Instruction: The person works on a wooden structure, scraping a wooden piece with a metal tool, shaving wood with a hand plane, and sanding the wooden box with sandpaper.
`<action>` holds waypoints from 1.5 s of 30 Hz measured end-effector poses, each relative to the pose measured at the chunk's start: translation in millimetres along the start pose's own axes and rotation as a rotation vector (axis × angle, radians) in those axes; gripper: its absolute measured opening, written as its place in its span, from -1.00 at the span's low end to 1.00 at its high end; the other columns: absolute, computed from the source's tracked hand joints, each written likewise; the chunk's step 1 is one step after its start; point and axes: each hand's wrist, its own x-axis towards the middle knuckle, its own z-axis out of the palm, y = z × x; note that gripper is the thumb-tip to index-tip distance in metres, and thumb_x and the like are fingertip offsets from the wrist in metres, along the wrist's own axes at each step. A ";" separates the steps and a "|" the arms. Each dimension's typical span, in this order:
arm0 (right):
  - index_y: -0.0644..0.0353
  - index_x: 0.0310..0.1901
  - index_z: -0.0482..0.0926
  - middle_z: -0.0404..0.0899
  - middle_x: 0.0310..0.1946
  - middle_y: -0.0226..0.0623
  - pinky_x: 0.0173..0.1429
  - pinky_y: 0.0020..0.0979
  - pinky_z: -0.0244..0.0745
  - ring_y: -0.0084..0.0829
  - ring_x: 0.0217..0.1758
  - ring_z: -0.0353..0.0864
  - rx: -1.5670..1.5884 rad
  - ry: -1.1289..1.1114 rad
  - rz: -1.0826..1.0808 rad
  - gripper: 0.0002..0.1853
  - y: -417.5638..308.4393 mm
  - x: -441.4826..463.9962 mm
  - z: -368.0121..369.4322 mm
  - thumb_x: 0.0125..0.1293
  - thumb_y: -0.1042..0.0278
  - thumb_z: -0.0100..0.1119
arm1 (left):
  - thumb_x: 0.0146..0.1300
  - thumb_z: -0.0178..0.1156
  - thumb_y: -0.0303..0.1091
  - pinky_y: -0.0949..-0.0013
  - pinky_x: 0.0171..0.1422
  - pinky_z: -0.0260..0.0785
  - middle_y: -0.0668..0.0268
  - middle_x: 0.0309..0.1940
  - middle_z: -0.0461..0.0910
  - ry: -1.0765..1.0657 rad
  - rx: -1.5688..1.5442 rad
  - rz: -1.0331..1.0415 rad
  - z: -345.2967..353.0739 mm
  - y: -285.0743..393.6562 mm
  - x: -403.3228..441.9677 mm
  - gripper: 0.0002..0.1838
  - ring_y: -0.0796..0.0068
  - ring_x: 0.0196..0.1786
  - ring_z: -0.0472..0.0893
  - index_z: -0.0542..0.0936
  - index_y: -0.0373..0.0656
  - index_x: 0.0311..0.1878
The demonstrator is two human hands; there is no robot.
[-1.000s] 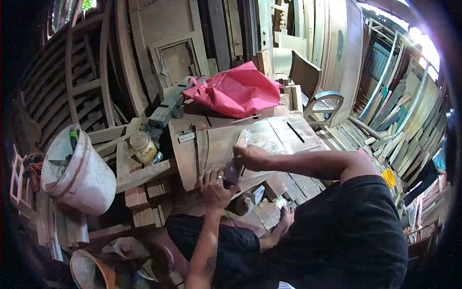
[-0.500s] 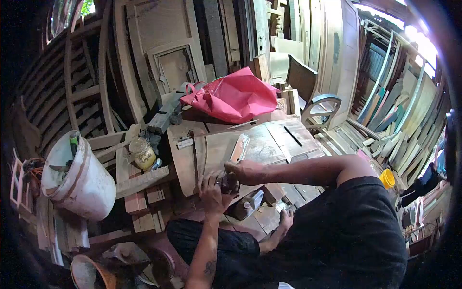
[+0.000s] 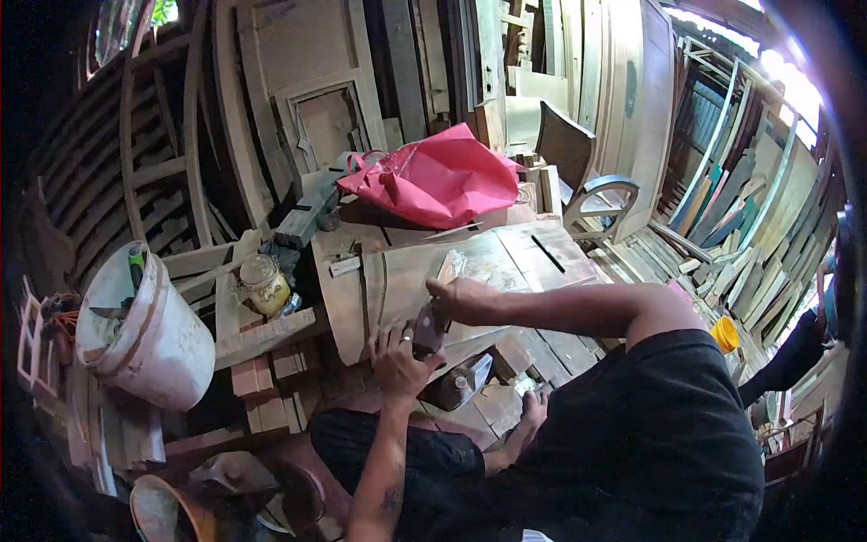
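At the near edge of the wooden work surface [image 3: 488, 262], my left hand [image 3: 396, 363] is closed around the lower side of a small dark reddish-brown piece [image 3: 431, 329]. The piece's flat face shows between thumb and fingers, but its kind is unclear. A ring is on one finger. Just above and to the right, my right hand [image 3: 465, 301] is closed, its fingertips by the piece's upper end. What it grips is hidden. Beyond it lies a flat strip with a whitish smear [image 3: 452, 265], partly covered by that hand.
A pink bag [image 3: 433, 181] lies at the back. To the left stand a white bucket [image 3: 167, 334] and a jar [image 3: 264, 285]. A dark container [image 3: 454, 387] sits below my hands. A dark stick [image 3: 548, 254] lies to the right. A chair [image 3: 591, 181] stands behind; another person [image 3: 786, 366] is partly visible far right.
My right hand has shifted slightly up and right, farther from my left hand. More of the dark piece's flat face shows. The person at far right has moved.
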 end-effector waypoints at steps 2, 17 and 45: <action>0.12 0.11 0.46 0.69 -0.38 0.13 -0.22 0.14 0.60 0.22 -0.23 0.79 -0.190 -0.005 -0.139 -0.76 -27.7 -18.5 2.1 0.60 0.18 0.09 | 0.05 0.41 0.58 -0.11 0.63 0.19 0.15 0.27 0.66 -0.047 -0.010 0.012 -3.9 -0.1 -0.7 -0.03 0.05 0.45 0.53 0.72 -0.17 0.21; 0.09 0.09 0.44 0.67 -0.42 0.07 -0.29 0.19 0.53 0.27 -0.32 0.74 -0.144 0.073 -0.090 -0.79 -12.7 -10.1 -11.0 0.64 0.18 0.10 | -0.02 0.51 0.48 -0.14 0.62 0.21 0.17 0.23 0.68 -0.009 0.013 -0.005 2.1 -1.5 -3.7 -0.05 0.05 0.40 0.56 0.72 -0.19 0.19; 0.11 0.16 0.43 0.67 -0.39 0.14 -0.24 0.18 0.57 0.27 -0.24 0.76 -0.100 0.028 -0.075 -0.70 -11.0 -7.0 -4.7 0.57 0.16 0.17 | 0.03 0.44 0.49 -0.16 0.60 0.22 0.17 0.19 0.68 0.030 -0.042 0.009 -0.3 1.3 -1.1 -0.08 0.04 0.35 0.59 0.73 -0.21 0.15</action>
